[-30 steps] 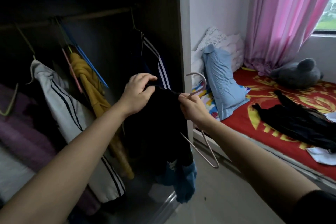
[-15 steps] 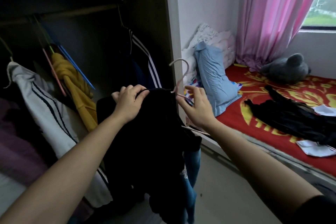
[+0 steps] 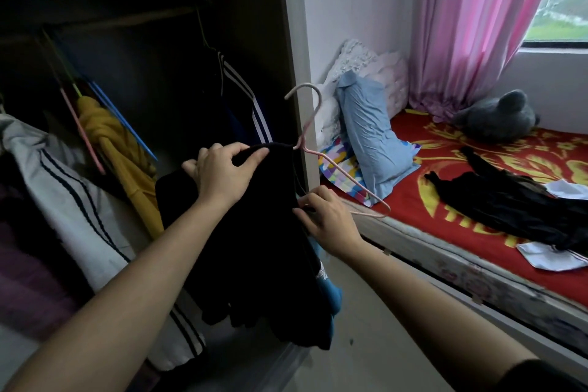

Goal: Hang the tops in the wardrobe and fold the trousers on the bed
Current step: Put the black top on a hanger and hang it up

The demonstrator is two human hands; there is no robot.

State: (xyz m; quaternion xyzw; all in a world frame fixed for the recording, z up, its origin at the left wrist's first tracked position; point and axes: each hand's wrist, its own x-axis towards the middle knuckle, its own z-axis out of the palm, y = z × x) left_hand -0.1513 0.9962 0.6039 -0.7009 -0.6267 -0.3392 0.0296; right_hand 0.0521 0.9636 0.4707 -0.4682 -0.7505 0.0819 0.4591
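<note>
Open wardrobe [image 3: 261, 41], black top [image 3: 254, 248] half-on pink hanger [image 3: 313, 124]

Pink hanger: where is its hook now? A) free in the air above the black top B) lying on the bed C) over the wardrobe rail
A: the hook of the pink hanger stands free in the air, with the left hand pinching the black top beside it.

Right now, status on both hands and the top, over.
Left hand pinches black fabric top at neck of pink wire hanger. Right hand pinches top's edge. One hanger arm bare, hook off wooden wardrobe rail.
</note>
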